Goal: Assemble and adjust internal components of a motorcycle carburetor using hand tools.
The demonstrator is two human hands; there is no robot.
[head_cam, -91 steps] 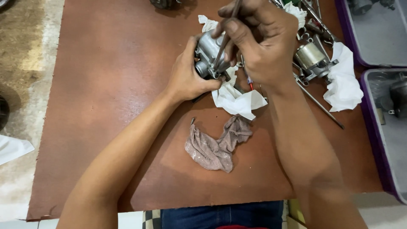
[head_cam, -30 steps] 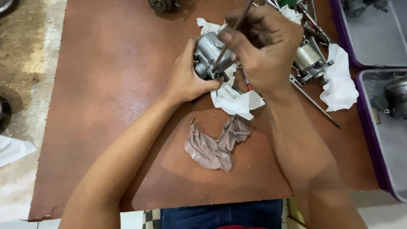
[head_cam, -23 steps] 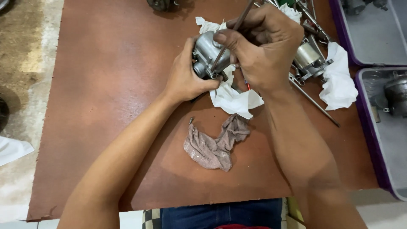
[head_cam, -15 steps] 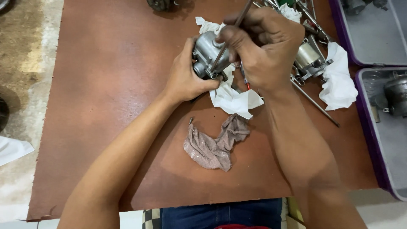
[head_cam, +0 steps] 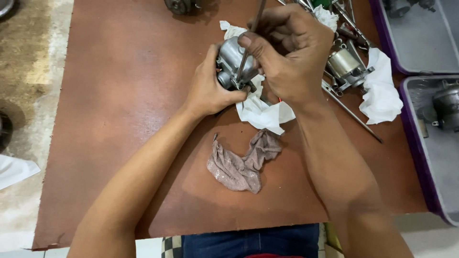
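The metal carburettor body (head_cam: 233, 62) sits gripped in our left hand (head_cam: 208, 88), fingers wrapped round its near side, held just above the white tissue (head_cam: 260, 107) on the brown tabletop (head_cam: 119, 119). Our right hand (head_cam: 287, 52) is closed on a thin metal tool (head_cam: 249, 40), whose tip meets the carburettor body's top. A crumpled grey rag (head_cam: 241, 165) lies near the carburettor body, toward us. A second metal part (head_cam: 345, 64) rests beyond our right hand.

Right hand (head_cam: 287, 52) shifted slightly — thin tool (head_cam: 248, 45) now steeper in carburetor (head_cam: 234, 62).
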